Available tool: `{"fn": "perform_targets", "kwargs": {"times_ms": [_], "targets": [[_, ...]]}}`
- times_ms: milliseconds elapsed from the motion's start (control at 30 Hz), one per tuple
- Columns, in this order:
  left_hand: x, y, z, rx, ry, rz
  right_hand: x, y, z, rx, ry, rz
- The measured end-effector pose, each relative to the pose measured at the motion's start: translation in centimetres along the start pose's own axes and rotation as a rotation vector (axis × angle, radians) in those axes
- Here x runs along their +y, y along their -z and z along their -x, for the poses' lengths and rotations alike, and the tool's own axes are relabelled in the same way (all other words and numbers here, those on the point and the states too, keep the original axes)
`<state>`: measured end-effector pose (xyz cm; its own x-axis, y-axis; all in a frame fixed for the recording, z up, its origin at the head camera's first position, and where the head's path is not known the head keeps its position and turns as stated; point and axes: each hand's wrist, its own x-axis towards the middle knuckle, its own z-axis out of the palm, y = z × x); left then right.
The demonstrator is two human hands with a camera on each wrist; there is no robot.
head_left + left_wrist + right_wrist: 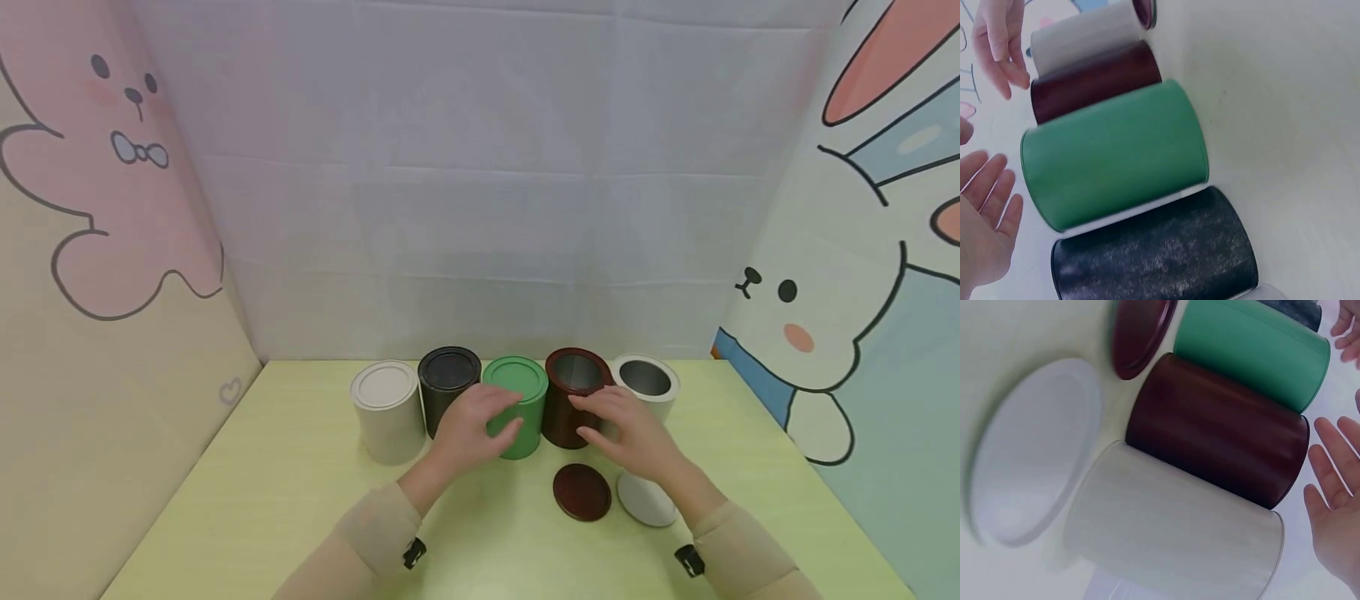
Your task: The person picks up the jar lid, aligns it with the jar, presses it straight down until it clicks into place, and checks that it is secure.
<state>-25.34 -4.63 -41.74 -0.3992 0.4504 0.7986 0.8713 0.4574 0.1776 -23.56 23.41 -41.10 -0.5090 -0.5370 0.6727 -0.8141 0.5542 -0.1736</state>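
Five cans stand in one row near the back of the tabletop (262, 500). Two are white, one is black, one is green and one is dark red. From left to right they go: the first white can (392, 425), the black can (447, 385), the green can (534, 417), the dark red can (566, 417) and the second white can (663, 407).

Three cans have lids on: the first white one, the black one and the green one. Two cans show their grey insides: the dark red one and the second white one. Two lids lie on the tabletop in front of the row, one dark red lid (582, 493) and one white lid (647, 500), side by side.

Two hands reach over the cans. The left hand (471, 425) is near the top of the green can. Its grip is apart, with a small gap between the fingers and the can. The right hand (626, 429) is near the top of the dark red can. Its grip is apart too, with the fingers just beside the rim.

Two light sleeves (375, 533) cover the arms. Two animal pictures are on the side walls: one pink bear (150, 208) and one white bunny (810, 283).
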Motion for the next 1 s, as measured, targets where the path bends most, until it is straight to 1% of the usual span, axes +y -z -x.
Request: {"fn": "perform_targets", "kwargs": {"times_ms": [100, 200, 333, 400, 600, 800, 900, 1000], "targets": [[0.5, -0.2, 0.2, 0.023, -0.010, 0.005, -0.2, 0.2, 0.6, 0.003, 0.011, -0.005], [1.0, -0.6, 0.5, 0.022, -0.033, -0.005, -0.3, 0.3, 1.3, 0.008, 0.024, 0.003], [1.8, -1.1, 0.8, -0.006, -0.077, -0.027, -0.5, 0.4, 2.3, -0.004, 0.008, -0.004], [2.1, -1.3, 1.0, -0.029, -0.080, -0.022, -0.7, 0.4, 2.8, -0.018, -0.009, -0.012], [3.1, -2.5, 2.2, -0.157, 0.007, 0.044, -0.9, 0.3, 4.7, -0.063, -0.048, -0.007], [3.8, -3.6, 3.3, -0.309, 0.090, 0.053, -0.7, 0.0, 6.3, -0.104, -0.072, 0.003], [4.1, -4.2, 3.7, -0.381, 0.117, 0.045, -0.5, -0.4, 7.0, -0.128, -0.068, 0.010], [4.2, -4.9, 3.9, -0.436, 0.123, 0.030, -0.2, -0.8, 7.5, -0.161, -0.053, 0.014]]}}
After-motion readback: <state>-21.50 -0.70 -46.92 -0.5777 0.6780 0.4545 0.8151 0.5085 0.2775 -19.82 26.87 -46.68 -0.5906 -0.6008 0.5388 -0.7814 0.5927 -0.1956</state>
